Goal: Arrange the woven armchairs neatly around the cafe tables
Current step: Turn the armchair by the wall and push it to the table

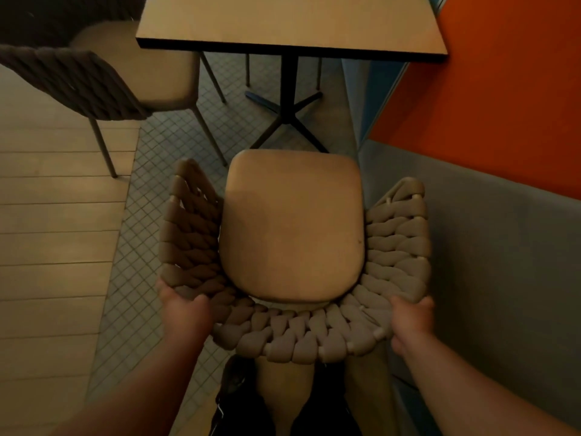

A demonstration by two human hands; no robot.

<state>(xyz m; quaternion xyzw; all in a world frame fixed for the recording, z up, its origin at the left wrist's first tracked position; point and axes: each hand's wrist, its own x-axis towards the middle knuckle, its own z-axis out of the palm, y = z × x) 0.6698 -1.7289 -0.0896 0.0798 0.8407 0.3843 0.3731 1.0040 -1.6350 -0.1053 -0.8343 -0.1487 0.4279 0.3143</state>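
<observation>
A woven armchair (292,228) with a tan seat cushion and thick braided grey-beige backrest stands right below me, facing a square cafe table (289,23). My left hand (184,305) grips the backrest's left rear corner. My right hand (410,317) grips its right rear corner. The seat's front edge lies just short of the table's black cross-shaped base (287,108). A second woven armchair (103,73) stands at the table's left side, angled, its dark braided back toward me.
An orange and grey wall (490,152) runs close along the chair's right side. The floor is small diamond tile (138,262) under the table, with pale planks (56,231) to the left. My legs and dark shoes (239,401) stand behind the chair.
</observation>
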